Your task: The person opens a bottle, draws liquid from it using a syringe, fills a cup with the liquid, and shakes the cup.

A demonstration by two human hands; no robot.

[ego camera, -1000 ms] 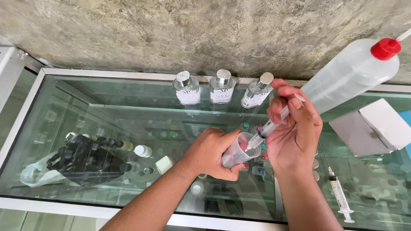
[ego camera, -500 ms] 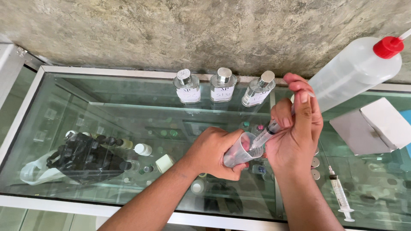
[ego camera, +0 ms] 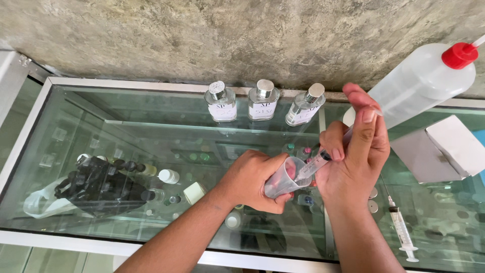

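Left hand (ego camera: 252, 179) wrapped round clear cup (ego camera: 284, 177), tilted, over glass counter (ego camera: 101, 126). Right hand (ego camera: 356, 156) clenched on syringe (ego camera: 317, 163), thumb on plunger, tip inside cup mouth, btwn both hands.

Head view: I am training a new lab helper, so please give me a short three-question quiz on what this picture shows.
1. True or false: the left hand holds a small clear plastic cup, tilted.
2. Where does the tip of the syringe in the right hand point?
A. into the cup
B. into the squeeze bottle with the red cap
C. at the white box
3. How many small glass bottles with silver caps stand in a row by the wall, on the glass counter?

Key: 1 true; 2 A; 3 three.
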